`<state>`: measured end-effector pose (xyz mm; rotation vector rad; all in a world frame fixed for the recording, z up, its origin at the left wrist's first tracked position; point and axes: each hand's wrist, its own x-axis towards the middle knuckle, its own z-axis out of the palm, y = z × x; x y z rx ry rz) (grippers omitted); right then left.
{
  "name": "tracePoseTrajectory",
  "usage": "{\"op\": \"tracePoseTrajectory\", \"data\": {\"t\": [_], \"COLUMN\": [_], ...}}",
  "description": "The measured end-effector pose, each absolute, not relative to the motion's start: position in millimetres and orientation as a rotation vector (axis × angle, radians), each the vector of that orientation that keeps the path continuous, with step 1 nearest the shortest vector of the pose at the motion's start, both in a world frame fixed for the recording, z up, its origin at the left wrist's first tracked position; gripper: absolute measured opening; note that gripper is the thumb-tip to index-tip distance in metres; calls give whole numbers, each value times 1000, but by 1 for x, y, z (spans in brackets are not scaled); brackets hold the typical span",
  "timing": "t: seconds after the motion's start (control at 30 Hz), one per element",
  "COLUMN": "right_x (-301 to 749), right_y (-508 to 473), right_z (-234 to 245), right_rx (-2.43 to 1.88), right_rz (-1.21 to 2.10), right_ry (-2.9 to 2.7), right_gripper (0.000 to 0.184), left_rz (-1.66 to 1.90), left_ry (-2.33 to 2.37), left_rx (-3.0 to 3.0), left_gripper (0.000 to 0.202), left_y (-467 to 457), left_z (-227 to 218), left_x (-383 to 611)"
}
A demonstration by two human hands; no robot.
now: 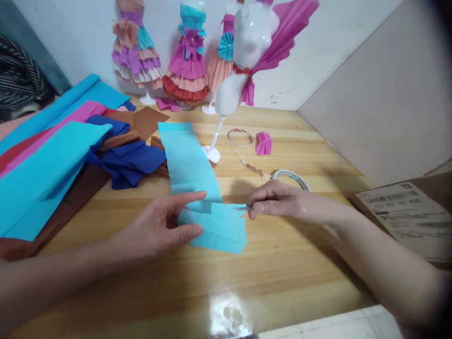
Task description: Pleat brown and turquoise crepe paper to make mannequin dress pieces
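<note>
My right hand [278,201] is closed around a small pair of scissors [247,207], its handles mostly hidden by the fingers. The thin blades reach the right edge of a piece of light blue crepe paper [219,230], where a slit shows. At the left side of this piece is my left hand [169,221], thumb over the paper and index finger stretched above it; the other fingers are partly hidden. A longer light blue crepe strip [189,160] runs back from there across the table, and I cannot tell whether the two are joined.
A white mannequin [229,94] with a magenta pleated paper stands behind the strip; several small paper-dressed mannequins [190,61] line the wall. Coloured crepe paper [52,174] is piled at left. Tape rolls [291,178] lie behind my right hand, a cardboard box [406,216] at right.
</note>
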<state>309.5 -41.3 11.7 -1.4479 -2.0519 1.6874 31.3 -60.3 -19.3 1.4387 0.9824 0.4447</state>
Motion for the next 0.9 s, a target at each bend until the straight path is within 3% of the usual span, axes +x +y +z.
{"op": "tracePoseTrajectory", "data": {"t": [0.13, 0.53, 0.9], "right_x": [309, 308, 325], "right_y": [-43, -44, -38], "right_z": [8, 4, 15], "right_rx": [-1442, -1463, -1499], "right_rz": [1695, 1668, 1522], "right_ry": [-2063, -2086, -2195], "right_gripper": [48, 52, 49], "left_rz": [445, 528, 567], "left_ry": [1087, 1252, 1192], "left_rx": [1365, 1442, 1432], "left_gripper": [68, 21, 20], "left_y": [-62, -64, -63], "left_z": [-17, -22, -20], "left_x": [41, 47, 45]}}
